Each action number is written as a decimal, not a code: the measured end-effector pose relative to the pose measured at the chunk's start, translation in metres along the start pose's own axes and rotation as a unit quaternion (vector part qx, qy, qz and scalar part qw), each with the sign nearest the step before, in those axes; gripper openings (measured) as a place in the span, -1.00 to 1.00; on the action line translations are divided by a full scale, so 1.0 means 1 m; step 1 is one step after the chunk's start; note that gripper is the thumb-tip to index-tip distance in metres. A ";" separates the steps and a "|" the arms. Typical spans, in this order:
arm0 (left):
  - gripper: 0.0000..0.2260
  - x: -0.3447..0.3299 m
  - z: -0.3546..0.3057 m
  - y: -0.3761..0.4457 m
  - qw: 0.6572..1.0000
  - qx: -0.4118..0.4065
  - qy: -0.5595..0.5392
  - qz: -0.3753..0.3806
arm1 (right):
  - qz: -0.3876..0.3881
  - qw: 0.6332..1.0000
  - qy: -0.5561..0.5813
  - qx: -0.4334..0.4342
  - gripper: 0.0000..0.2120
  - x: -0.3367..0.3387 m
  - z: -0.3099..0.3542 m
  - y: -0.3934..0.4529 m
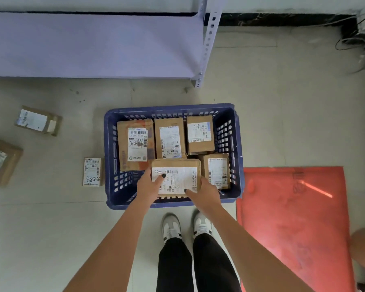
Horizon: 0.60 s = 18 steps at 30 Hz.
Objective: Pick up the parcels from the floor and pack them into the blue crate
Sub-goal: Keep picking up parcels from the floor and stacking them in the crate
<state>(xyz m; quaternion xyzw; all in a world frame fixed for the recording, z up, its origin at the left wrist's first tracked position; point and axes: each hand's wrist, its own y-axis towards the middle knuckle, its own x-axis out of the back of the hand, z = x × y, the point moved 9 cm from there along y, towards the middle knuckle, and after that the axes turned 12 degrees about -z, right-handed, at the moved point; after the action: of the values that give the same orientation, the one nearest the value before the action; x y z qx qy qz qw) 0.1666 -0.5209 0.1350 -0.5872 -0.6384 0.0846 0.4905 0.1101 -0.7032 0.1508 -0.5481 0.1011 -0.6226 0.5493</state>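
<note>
We see the parcel (176,178), a brown cardboard box with a white shipping label facing up, held over the near side of the blue crate (171,157). The left hand (151,183) grips its left end, thumb lying across the label and the other fingers hidden under the box. The right hand (200,191) grips the near right corner, thumb pressed on the label's lower edge, its fingers wrapped round the side. Both thumbnails are painted dark.

Inside the crate we count four packed parcels (170,138): three side by side along the far wall, labels up, and one in the near right corner, just beside the held box. We cannot tell whether the held box rests on anything below it.

The crate stands on the tiled floor (282,114). To its left, three more parcels lie on the floor: a small one with handwritten digits (92,172) just beside the crate, and two larger ones (38,120) well apart toward the left edge. A red sheet (293,218) lies to the right of the crate, touching its near corner. A grey metal shelf (93,45) stands beyond. Our white shoes (187,226) are just behind the crate.
</note>
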 end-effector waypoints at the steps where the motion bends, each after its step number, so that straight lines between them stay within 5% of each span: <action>1: -0.63 -0.007 0.005 0.009 1.000 -0.007 0.018 0.003 | -0.003 1.000 -0.012 0.002 -0.54 -0.008 -0.004 0.010; 18: -0.59 -0.087 0.098 0.080 0.992 0.025 0.121 -0.015 | 0.008 0.993 -0.115 0.013 -0.18 -0.081 -0.056 0.085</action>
<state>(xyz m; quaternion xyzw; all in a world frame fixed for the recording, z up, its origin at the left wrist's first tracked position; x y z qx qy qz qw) 0.1339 -0.5234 -0.0151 -0.5710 -0.5809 0.0218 0.5797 0.0979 -0.6972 0.0218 -0.6081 0.0331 -0.5521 0.5695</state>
